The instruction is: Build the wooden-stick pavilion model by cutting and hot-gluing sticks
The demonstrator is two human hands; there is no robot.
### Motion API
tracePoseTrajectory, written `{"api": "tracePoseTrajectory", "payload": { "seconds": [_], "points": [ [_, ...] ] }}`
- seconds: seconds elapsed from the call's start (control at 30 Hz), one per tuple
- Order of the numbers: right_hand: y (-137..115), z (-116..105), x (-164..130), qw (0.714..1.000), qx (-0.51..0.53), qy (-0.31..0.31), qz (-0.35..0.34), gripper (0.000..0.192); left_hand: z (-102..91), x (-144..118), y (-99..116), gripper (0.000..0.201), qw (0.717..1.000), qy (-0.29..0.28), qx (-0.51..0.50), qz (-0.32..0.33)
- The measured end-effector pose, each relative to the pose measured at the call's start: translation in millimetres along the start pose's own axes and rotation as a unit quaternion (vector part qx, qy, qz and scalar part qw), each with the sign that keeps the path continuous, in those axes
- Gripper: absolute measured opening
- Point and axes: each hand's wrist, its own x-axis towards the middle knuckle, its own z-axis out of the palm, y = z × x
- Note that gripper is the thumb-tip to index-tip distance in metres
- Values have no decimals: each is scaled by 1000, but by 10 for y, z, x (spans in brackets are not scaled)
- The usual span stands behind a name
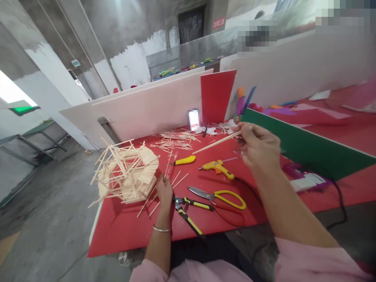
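Note:
My right hand (260,147) is raised over the right side of the red table, its fingers pinched round the end of thin wooden sticks (217,142) that point left and slightly down. My left hand (165,191) is low beside a structure built of wooden sticks (127,170), with its fingers closed on the lower end of a narrow clear plastic wrapper (169,166). A stick seems to lie in or along that wrapper. Loose sticks (180,180) lie around the left hand. The structure has a rounded base and slanting sticks rising above it.
On the red tabletop (126,235) lie black-and-yellow pliers (188,209), scissors (217,196), a yellow glue gun (217,167) with a cord, and a yellow-handled tool (185,160). Behind are more sticks (173,141) and a lit phone (194,119). A green panel (305,141) stands at right.

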Motion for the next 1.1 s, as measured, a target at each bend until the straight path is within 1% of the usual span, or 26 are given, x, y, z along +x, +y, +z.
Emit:
{"api": "tracePoseTrajectory", "payload": {
  "seconds": [0.1, 0.17, 0.2, 0.23, 0.27, 0.3, 0.33, 0.37, 0.4, 0.43, 0.47, 0.5, 0.53, 0.57, 0.6, 0.67, 0.73, 0.8, 0.87, 0.97, 1.1],
  "points": [
    [88, -18, -366, 998, -6, -37, 48, 32, -40, -76, 76, 49, 999, -12, 32, 12],
    [104, -19, -543, 995, 3, -51, 81, 32, -115, -191, 175, 61, 996, -19, 79, 43],
    [94, -16, -613, 994, 10, -57, 92, 32, -166, -262, 236, 60, 992, -11, 109, 64],
    [77, -11, -673, 993, 12, -67, 99, 32, -221, -337, 302, 55, 989, -11, 120, 84],
    [55, -4, -726, 991, 11, -82, 105, 32, -278, -412, 371, 45, 988, -24, 109, 106],
    [34, 8, -774, 988, 7, -100, 114, 32, -333, -486, 438, 34, 988, -45, 76, 123],
    [18, 23, -819, 985, 0, -122, 123, 31, -384, -555, 501, 28, 989, -72, 25, 130],
    [12, 43, -862, 981, -9, -145, 132, 31, -428, -622, 557, 28, 987, -96, -38, 122],
    [16, 67, -905, 976, -18, -167, 140, 31, -464, -685, 601, 32, 982, -125, -104, 94],
    [30, 93, -947, 971, -25, -187, 148, 31, -491, -745, 634, 38, 968, -181, -164, 52],
    [53, 121, -989, 966, -31, -205, 153, 31, -511, -803, 654, 42, 945, -238, -222, 5],
    [79, 147, -1030, 963, -37, -218, 156, 32, -525, -858, 662, 43, 920, -280, -273, -37],
    [106, 172, -1068, 960, -42, -227, 158, 32, -535, -907, 659, 41, 901, -298, -308, -69],
    [130, 192, -1105, 958, -44, -234, 162, 33, -544, -949, 648, 39, 890, -296, -333, -92],
    [150, 208, -1138, 954, -42, -244, 169, 35, -552, -984, 632, 36, 888, -281, -348, -106],
    [174, 227, -1202, 940, -29, -280, 193, 42, -571, -1025, 594, 34, 893, -245, -359, -115],
    [187, 232, -1264, 921, -14, -322, 216, 49, -592, -1037, 557, 35, 894, -228, -367, -118],
    [197, 231, -1323, 907, -18, -354, 227, 43, -610, -1032, 525, 35, 892, -220, -375, -121],
    [205, 232, -1374, 898, -41, -373, 230, 35, -621, -1027, 500, 35, 892, -211, -380, -126],
    [216, 242, -1422, 893, -67, -374, 242, 33, -638, -1023, 476, 35, 894, -210, -373, -131],
    [254, 255, -1432, 909, -59, -326, 254, 34, -673, -1013, 441, 36, 901, -206, -356, -138]
  ]
}}
